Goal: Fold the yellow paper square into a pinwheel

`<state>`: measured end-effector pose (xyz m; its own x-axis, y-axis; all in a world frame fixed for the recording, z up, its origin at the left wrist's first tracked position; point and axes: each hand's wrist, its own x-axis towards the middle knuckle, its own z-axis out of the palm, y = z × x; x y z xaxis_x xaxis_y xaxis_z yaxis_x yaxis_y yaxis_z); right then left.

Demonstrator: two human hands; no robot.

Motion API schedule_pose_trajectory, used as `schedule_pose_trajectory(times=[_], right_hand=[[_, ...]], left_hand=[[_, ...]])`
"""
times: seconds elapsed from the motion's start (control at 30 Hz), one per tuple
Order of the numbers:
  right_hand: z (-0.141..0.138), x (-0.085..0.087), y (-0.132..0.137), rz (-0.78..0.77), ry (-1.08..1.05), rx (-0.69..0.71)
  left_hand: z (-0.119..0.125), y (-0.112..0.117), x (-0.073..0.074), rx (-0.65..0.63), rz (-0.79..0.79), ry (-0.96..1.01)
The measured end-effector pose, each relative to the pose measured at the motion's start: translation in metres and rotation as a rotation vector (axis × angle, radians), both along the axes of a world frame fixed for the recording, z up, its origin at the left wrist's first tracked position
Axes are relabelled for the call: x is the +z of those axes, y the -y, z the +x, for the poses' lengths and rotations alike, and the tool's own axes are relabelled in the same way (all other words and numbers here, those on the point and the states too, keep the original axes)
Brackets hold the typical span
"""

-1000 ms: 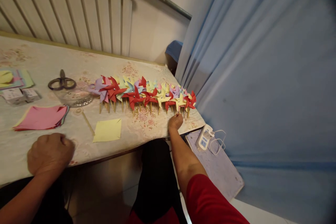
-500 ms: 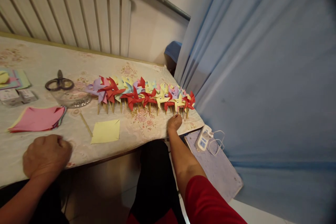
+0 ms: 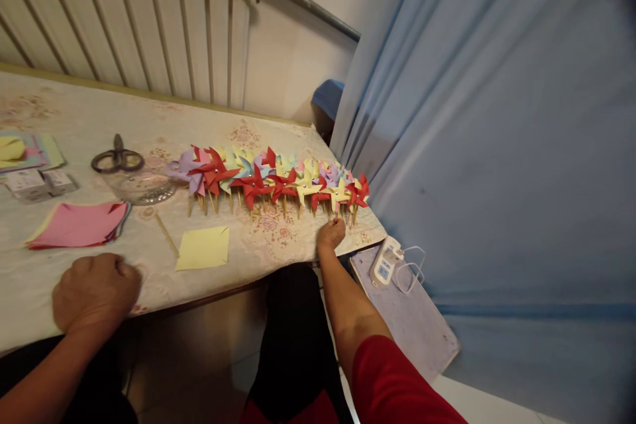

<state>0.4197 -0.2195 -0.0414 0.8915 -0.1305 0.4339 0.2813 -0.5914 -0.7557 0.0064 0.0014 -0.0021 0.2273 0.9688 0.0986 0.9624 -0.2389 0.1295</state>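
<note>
The left hand [image 3: 97, 291] is resting on the bench [image 3: 99, 112], grip curling together, near the pink papers [image 3: 79, 224]. The right hand [image 3: 331, 233] is meeting the standing pinwheels' [image 3: 284, 184] right end; whether its grip is clamping one, I cannot tell.

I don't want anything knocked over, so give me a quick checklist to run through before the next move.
1. Pinwheels upright: ok, raised on their sticks.
2. Right hand's hold: cannot tell; it is curled below the pinwheels, near their right end.
3. Left hand away from the pinwheels: ok, a fist near the table's front edge.
4. Yellow sheet uncovered: ok, lying flat.
5. Loose stick clear of the sheet: not ok, near end right at its left edge.
6. Scissors away from both hands: ok.
</note>
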Motion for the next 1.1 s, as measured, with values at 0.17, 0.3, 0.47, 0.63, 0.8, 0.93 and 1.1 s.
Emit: schedule_pose_trajectory(times=[0.17,0.3,0.47,0.63,0.8,0.93,1.1], right_hand=[[-0.014,-0.004,0.005,-0.008,0.043,0.057],[-0.031,-0.007,0.010,-0.046,0.077,0.128],[-0.049,-0.009,0.015,-0.117,0.085,0.216],[-0.064,-0.007,0.017,-0.190,0.072,0.313],[-0.075,-0.003,0.019,-0.257,0.049,0.394],[-0.082,0.000,0.019,-0.305,0.028,0.447],[-0.094,0.005,0.015,-0.354,-0.010,0.530]], left_hand=[[-0.001,-0.001,-0.007,-0.013,0.052,-0.083],[-0.002,-0.003,-0.012,-0.029,0.108,-0.072],[-0.001,-0.002,-0.013,-0.042,0.144,-0.052],[-0.001,0.006,-0.004,-0.058,0.161,-0.013],[-0.003,0.009,-0.002,-0.089,0.111,0.069],[-0.004,0.008,-0.007,-0.096,0.114,0.132],[-0.005,0.008,-0.011,-0.089,0.109,0.172]])
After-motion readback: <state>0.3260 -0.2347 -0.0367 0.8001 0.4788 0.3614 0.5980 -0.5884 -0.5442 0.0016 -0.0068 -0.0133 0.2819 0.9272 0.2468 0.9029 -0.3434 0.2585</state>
